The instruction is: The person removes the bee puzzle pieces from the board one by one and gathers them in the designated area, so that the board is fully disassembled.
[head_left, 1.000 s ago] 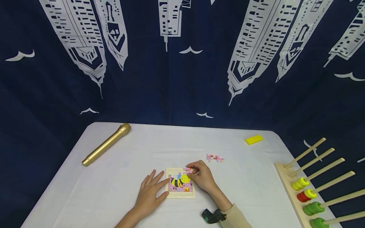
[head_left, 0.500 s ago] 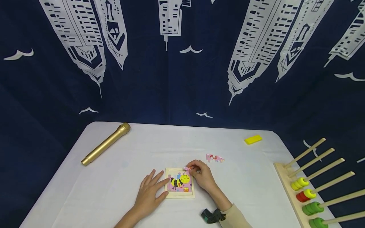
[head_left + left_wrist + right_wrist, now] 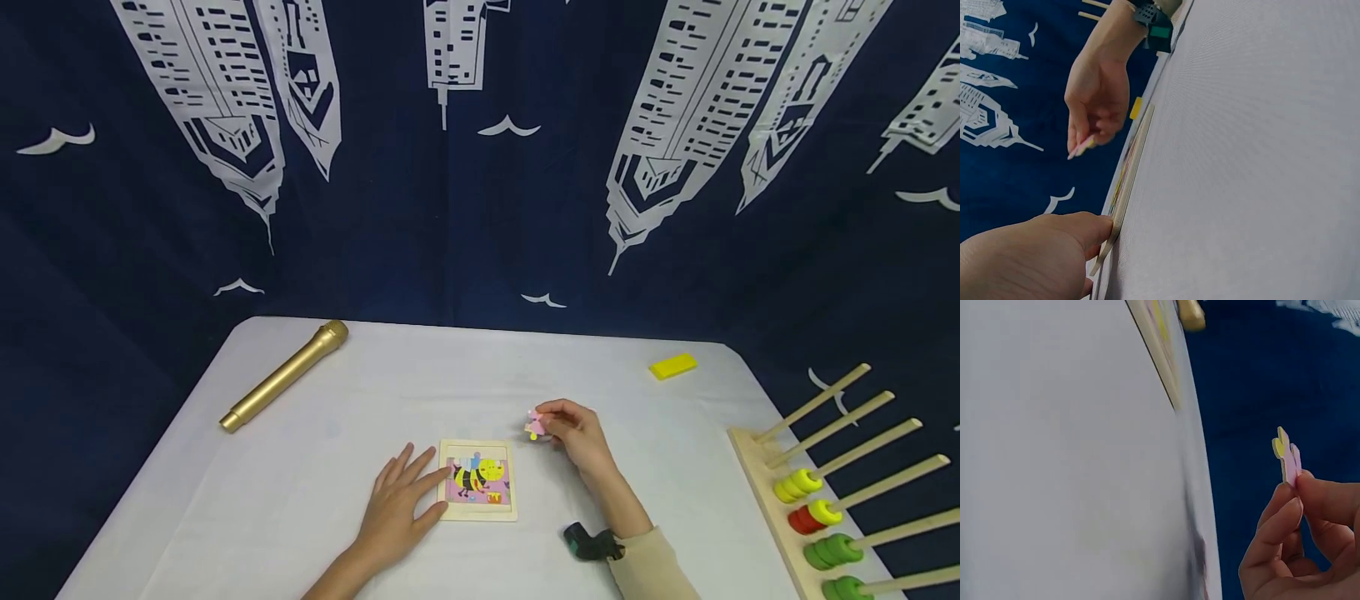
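A square wooden puzzle [image 3: 480,514] with a bee picture lies flat on the table; the top strip inside its frame shows bare wood. My left hand [image 3: 397,508] rests at its left edge, fingers spread, thumb and index finger touching the frame. To the upper right of the puzzle, my right hand [image 3: 581,437] pinches a small pink puzzle piece [image 3: 534,425] between thumb and fingertips, raised off the table. The right wrist view shows this jigsaw piece [image 3: 1290,462] on edge, with a yellow patch. The loose pink pieces seen earlier are hidden behind my right hand.
A gold microphone [image 3: 285,375] lies at the back left of the white table [image 3: 300,483]. At the back right is a yellow block [image 3: 672,367]. A wooden peg stand [image 3: 757,475] with yellow, red and green rings stands along the right edge.
My right hand has lifted the pink puzzle piece away from the puzzle's top right corner and carried it up and to the right. My left hand has stayed at the frame's edge.
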`<state>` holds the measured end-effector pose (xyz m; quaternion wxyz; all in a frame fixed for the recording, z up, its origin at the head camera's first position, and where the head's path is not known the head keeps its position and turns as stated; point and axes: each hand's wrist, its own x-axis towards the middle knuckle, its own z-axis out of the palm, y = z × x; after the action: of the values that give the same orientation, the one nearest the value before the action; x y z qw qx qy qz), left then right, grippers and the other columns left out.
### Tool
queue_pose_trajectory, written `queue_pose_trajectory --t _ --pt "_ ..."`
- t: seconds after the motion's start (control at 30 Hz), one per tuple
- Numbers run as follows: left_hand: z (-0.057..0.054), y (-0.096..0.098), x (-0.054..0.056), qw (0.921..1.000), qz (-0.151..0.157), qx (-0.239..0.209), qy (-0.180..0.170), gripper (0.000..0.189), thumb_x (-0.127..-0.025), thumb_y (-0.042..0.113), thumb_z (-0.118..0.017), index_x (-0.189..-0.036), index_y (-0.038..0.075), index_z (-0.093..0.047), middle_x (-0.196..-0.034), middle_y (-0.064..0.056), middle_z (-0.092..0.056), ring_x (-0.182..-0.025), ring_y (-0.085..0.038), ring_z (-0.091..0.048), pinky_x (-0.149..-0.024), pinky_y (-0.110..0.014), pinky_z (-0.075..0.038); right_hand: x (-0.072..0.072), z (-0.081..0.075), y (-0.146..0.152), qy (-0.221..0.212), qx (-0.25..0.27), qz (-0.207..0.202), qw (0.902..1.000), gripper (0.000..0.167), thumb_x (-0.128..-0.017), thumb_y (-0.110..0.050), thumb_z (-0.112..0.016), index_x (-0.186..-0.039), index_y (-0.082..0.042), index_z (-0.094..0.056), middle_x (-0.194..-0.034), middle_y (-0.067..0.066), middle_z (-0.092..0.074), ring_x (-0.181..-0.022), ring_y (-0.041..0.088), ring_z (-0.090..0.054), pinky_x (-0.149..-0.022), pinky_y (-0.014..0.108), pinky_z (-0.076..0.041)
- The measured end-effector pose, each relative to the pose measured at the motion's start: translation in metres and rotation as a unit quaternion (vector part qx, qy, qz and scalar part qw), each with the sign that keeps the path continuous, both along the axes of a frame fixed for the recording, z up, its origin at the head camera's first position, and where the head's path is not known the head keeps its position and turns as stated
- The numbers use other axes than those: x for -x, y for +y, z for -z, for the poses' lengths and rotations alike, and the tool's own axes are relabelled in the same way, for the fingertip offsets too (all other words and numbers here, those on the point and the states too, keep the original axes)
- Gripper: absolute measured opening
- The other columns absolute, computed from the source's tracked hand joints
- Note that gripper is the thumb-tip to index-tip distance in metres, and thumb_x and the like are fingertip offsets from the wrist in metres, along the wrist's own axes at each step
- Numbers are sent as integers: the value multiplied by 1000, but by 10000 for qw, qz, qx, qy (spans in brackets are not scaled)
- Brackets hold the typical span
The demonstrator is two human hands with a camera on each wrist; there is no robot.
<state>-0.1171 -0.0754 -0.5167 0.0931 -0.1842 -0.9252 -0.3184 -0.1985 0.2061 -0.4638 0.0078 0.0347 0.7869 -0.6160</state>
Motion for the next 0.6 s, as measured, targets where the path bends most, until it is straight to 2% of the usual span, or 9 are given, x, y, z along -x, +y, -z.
queue_pose_trajectory --t 0.13,0.27,0.4,0.6 --pt "1 0 0 10000 -5 20 -7 43 -85 26 -72 -127 19 -66 -147 -13 -50 -144 -41 -30 -115 -60 -21 8 -12 36 139 -372 373 9985 21 -94 -1 -59 -112 8 -64 -85 -6 -62 -73 6 -53 -64 21 -50" --pt "2 0 0 10000 12 -13 61 43 -85 25 -72 -127 18 -66 -146 -14 -51 -143 -42 -31 -114 -61 -22 14 -19 67 55 -917 645 9937 24 -96 -6 -58 -116 6 -63 -88 -6 -61 -76 8 -52 -67 20 -49" --pt "1 -1 0 9998 41 -86 147 42 -85 24 -73 -126 17 -66 -145 -15 -52 -142 -43 -32 -113 -62 -23 18 -18 87 -72 -1362 722 9880 24 -97 -8 -57 -117 4 -63 -93 1 -61 -80 12 -52 -69 21 -50" --pt "0 -1 0 9999 44 -101 126 42 -85 24 -72 -126 17 -66 -145 -15 -51 -142 -43 -32 -113 -62 -23 22 -10 100 -270 -1646 703 9835 24 -96 -5 -56 -116 6 -64 -91 4 -62 -77 13 -51 -64 21 -48"
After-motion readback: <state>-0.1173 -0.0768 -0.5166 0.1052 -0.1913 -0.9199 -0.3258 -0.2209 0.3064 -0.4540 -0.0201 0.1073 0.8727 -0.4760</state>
